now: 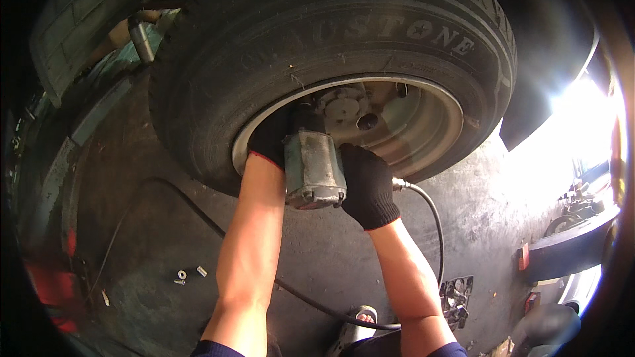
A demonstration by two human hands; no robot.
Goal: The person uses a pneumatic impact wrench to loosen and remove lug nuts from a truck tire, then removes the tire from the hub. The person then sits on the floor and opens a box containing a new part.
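A pneumatic impact wrench (pixel 314 170) with a worn grey housing points into the wheel rim (pixel 430 116), its nose near the hub (pixel 344 104). My right hand (pixel 368 186), in a black knit glove, is closed round the wrench's handle on the right side. A metal hose fitting (pixel 399 184) sticks out beyond that hand. My left hand (pixel 270 137), gloved in black too, reaches inside the rim and holds the wrench near its front; shadow hides most of its fingers. Around the rim is a black tyre (pixel 331 23), upright and tilted in view. The wrench's tip is hidden in shadow.
A black air hose (pixel 436 231) runs from the fitting down and across the dark floor. Several small metal nuts (pixel 181 276) lie at the lower left. A black tray (pixel 456 297) with small parts sits right of my forearm. Metal vehicle parts (pixel 140 41) are at upper left.
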